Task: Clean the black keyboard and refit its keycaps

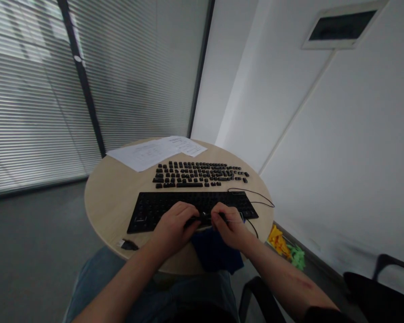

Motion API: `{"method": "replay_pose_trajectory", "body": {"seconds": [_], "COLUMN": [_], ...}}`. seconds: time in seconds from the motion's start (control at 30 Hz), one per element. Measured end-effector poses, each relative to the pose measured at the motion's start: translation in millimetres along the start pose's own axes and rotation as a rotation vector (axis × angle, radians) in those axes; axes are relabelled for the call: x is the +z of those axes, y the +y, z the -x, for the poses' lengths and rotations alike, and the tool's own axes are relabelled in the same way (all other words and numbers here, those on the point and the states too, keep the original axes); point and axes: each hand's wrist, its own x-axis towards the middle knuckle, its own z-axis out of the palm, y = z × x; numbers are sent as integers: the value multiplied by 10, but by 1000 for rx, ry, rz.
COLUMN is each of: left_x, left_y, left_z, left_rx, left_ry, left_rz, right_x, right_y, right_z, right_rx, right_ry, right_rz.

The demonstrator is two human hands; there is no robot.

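A black keyboard (175, 197) with its keycaps off lies across the near half of the round table. My left hand (177, 226) is over its front edge, fingers closed around a small dark thing whose kind is hidden. Close beside it, my right hand (230, 226) is also closed, pinching something small, with a thin wire-like piece showing by its knuckles. Between the fingertips a small dark object with a bright spot shows; I cannot tell what it is. A dark blue cloth (217, 253) hangs over the table's edge beneath my right hand.
Loose black keycaps (190, 174) lie in rows behind the keyboard. Printed paper sheets (144, 153) are at the table's far edge. A thin cable (262, 204) loops at right, and a USB plug (128, 245) lies front left. Yellow cloth (278, 241) is on the floor.
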Motion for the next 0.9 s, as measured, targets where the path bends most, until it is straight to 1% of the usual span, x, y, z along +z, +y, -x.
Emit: {"method": "replay_pose_trajectory", "body": {"seconds": [0.17, 0.3, 0.43, 0.53, 0.63, 0.73, 0.8, 0.9], "left_x": [23, 21, 0, -14, -15, -5, 0, -2], "left_y": [-3, -13, 1, 7, -4, -21, -30, -38], "left_z": [6, 6, 11, 17, 26, 34, 35, 32], "left_rx": [36, 25, 0, -7, -14, -3, 7, 13], "left_ry": [-24, -28, -19, 28, 66, 70, 70, 80], "left_rz": [19, 28, 27, 28, 43, 50, 49, 44], "right_x": [-6, 17, 24, -27, -118, -195, -214, -195], "right_y": [-5, -49, -28, 45, 119, 143, 134, 126], "right_z": [-15, -23, -12, -18, -62, -122, -145, -143], "right_rx": [-13, -11, 7, 34, -19, -104, -125, -103], "right_ry": [-33, -68, -48, 17, 41, -8, -61, -175], "right_rz": [35, 46, 76, 209, 407, 535, 520, 457]}}
